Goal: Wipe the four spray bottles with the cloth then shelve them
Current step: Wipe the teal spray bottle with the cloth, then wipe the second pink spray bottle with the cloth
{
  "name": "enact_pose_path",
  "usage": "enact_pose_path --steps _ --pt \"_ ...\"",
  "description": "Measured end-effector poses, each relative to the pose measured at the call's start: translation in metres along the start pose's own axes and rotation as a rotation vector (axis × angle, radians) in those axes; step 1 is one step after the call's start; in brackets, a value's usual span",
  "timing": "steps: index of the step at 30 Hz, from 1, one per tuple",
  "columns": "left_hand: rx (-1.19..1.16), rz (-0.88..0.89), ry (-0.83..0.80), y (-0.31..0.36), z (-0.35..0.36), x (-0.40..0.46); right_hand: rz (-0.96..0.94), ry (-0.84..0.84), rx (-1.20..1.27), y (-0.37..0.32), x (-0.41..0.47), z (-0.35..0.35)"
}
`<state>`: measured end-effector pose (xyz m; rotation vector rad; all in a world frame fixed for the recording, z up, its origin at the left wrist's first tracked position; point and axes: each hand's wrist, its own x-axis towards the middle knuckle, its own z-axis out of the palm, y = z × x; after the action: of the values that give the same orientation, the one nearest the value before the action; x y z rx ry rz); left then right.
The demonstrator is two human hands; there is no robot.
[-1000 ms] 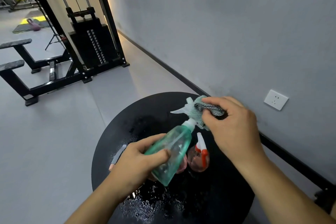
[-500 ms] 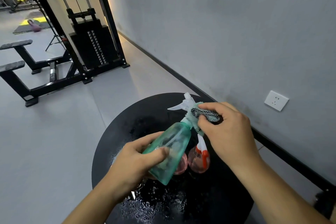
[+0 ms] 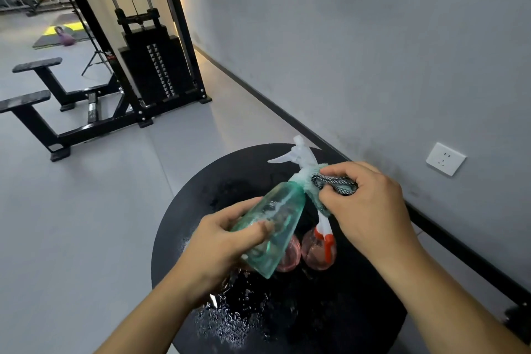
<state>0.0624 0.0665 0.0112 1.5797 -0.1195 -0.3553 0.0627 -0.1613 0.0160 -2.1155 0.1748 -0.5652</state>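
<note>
My left hand [image 3: 218, 241] grips the body of a translucent green spray bottle [image 3: 275, 218], held tilted over the round black table [image 3: 344, 310], its white trigger head [image 3: 298, 153] pointing up and away. My right hand [image 3: 367, 210] pinches a teal cloth [image 3: 319, 189] with a patterned edge against the bottle's neck. Below them on the table stand a pink bottle with a red-and-white sprayer [image 3: 320, 248] and a second pink bottle [image 3: 288, 257], mostly hidden behind the green one.
Water drops [image 3: 230, 325] lie on the table's near side. A grey wall with a white socket [image 3: 445, 158] runs along the right. A black cable weight machine [image 3: 149, 60] and benches [image 3: 37, 89] stand on the grey floor to the left.
My right hand with the cloth has slid from the sprayer head down to the bottle's neck. The trigger head now shows fully. My left hand keeps the same grip.
</note>
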Motion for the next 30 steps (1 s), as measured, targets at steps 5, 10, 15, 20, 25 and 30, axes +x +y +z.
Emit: enact_pose_path --steps 5,10,15,20,25,30 --pt "0.019 0.003 -0.012 -0.001 0.000 0.000 -0.059 0.042 0.050 -0.005 -0.001 0.000" --pt "-0.002 0.000 -0.006 -0.001 -0.004 0.000 0.003 0.013 0.011 -0.002 0.001 0.001" --pt "-0.010 -0.043 -0.012 -0.001 0.000 0.000 -0.034 0.041 0.051 -0.006 0.001 -0.001" --pt "-0.077 -0.030 0.068 0.001 -0.012 0.003 0.028 0.014 0.060 -0.003 -0.001 -0.005" --pt "-0.184 -0.026 0.107 0.000 -0.033 0.002 0.040 0.022 0.077 -0.003 -0.008 -0.012" --pt "0.087 0.069 0.264 -0.010 -0.045 -0.009 0.013 -0.019 0.087 -0.007 -0.018 -0.012"
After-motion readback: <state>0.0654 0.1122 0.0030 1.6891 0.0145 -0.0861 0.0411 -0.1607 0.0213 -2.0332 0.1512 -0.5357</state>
